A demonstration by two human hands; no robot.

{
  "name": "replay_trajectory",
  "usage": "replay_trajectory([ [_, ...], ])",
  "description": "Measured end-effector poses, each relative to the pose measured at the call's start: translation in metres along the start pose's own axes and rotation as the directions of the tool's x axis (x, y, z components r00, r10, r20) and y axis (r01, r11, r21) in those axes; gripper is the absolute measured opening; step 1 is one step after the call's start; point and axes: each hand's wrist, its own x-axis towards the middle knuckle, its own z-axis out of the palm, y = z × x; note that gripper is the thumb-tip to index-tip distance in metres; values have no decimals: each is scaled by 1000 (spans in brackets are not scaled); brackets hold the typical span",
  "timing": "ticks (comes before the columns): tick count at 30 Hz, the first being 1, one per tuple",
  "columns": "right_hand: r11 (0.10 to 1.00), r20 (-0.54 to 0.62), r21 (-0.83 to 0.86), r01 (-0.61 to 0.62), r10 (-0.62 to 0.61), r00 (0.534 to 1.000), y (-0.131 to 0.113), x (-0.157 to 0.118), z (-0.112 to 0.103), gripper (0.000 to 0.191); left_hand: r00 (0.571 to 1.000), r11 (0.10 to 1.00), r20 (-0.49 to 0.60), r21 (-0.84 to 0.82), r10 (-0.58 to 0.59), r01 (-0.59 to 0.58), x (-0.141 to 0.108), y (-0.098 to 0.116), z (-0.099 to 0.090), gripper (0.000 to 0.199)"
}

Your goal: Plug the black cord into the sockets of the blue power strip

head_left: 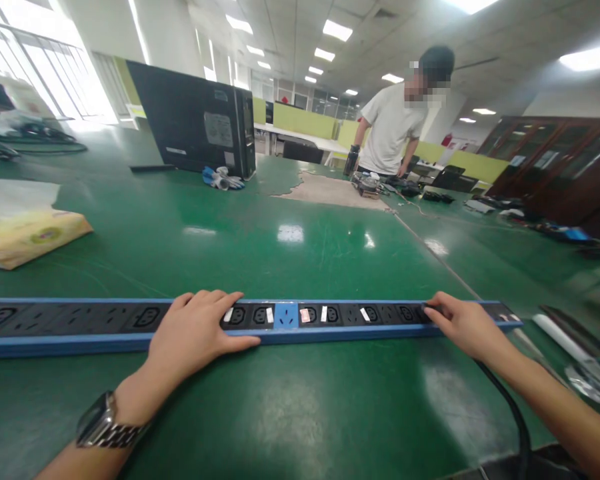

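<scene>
A long blue-edged power strip with black sockets lies across the green table, running from the left edge almost to the right. My left hand grips it left of the single blue socket, thumb along the near side and fingers over the far edge. Near the strip's right end, my right hand pinches a black plug against a socket; the fingers hide most of it, so I cannot tell how deep it sits. A black cable hangs below that hand. Small white and pink stickers mark several sockets.
A black computer case stands at the back left, with gloves beside it. A yellow-and-white packet lies left. Across the table stands a person by loose parts. More clutter lines the right side.
</scene>
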Motion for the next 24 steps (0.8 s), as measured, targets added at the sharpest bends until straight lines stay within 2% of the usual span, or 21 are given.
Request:
replay_trajectory([
  [2, 999, -117, 14, -50, 51, 992, -21, -2, -14, 28, 1000, 1000, 5, -2, -6, 6, 0, 2, -1, 86],
  [4, 995, -237, 80, -62, 79, 968, -52, -4, -23, 31, 1000, 1000, 6, -8, -8, 8, 0, 3, -1, 84],
  [5, 993, -239, 119, -26, 54, 969, -71, -4, -23, 31, 1000, 1000, 2, -10, -11, 11, 0, 3, -1, 83],
  [7, 984, -45, 159, 85, -79, 996, -107, -2, -14, 29, 1000, 1000, -16, -10, -22, 22, -1, 3, 0, 83],
  [10, 993, 69, 106, 46, -53, 996, -144, 4, 15, 23, 999, 1000, -29, -9, -24, 23, -3, 3, 3, 83],
  [14, 998, 58, -56, -19, 22, 998, -156, 5, 40, 20, 999, 1000, -39, -11, -5, 4, -3, 4, 3, 83],
  [17, 992, 68, -126, -7, 15, 998, -156, 2, 35, 18, 1000, 1000, -8, -28, 13, -13, -4, -4, -1, 88],
  [20, 1000, 65, -31, -3, 5, 998, -166, 2, 18, 17, 1000, 1000, 13, -16, -7, 7, -7, -20, -6, 90],
  [22, 998, 22, 67, 5, -7, 1000, -186, 4, 11, 19, 999, 999, 6, 13, -39, 39, -10, -30, -7, 85],
  [24, 990, 28, 134, 48, -52, 998, -212, 6, 12, 18, 999, 998, -5, 30, -51, 51, -12, -35, -6, 82],
])
